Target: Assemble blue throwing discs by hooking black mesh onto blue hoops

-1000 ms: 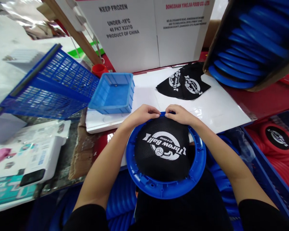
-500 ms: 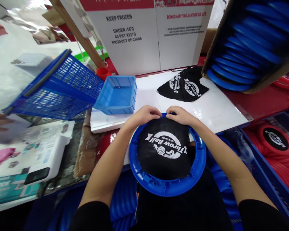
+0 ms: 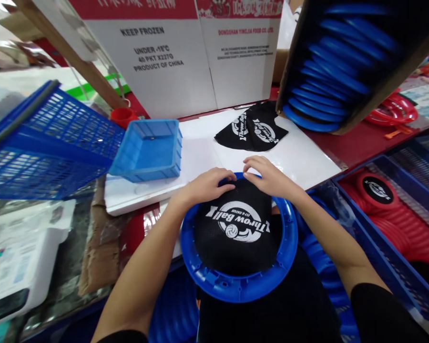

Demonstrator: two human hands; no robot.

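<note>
Shift: since the earlier frame my right hand [image 3: 266, 176] has opened and lifted its fingers, my left hand [image 3: 209, 183] has loosened its pinch, and my view has swung right.
Blue ring: the blue ring [image 3: 240, 293] sits before me, above the lap, its far rim at the worktop's [image 3: 353, 147] near edge.
Far rim: it lies beneath both sets of fingertips, neither hand clearly nearer; the ring is round, so no long axis, though its print slants down rightward.
Left grip: fingers over the rim, thumb on the black mesh [image 3: 232, 259]; whether it presses, I cannot tell.
Right grip: released, fingers parted, thumb close by the rim; contact unclear.
Mesh print: "Throw Ball" and, smaller, "FLY & CATCH".
Spare mesh: black pieces [image 3: 252, 138] beyond my hands on the white board [image 3: 200, 147], also "Throw Ball".
Blue tray: the tray [image 3: 152, 172] stands on the board's left.
White carton: the carton [image 3: 164, 88] behind reads "KEEP FROZEN", "UNDER -18°C", "40 PKT X227G", "PRODUCT OF CHINA", "DONGSHAN YINGJIA FOOD CO. LTD."; I can't read the finer lines.
Right side: stacked blue rings [image 3: 329, 71] and, lower, red rings [image 3: 396, 214].
</note>
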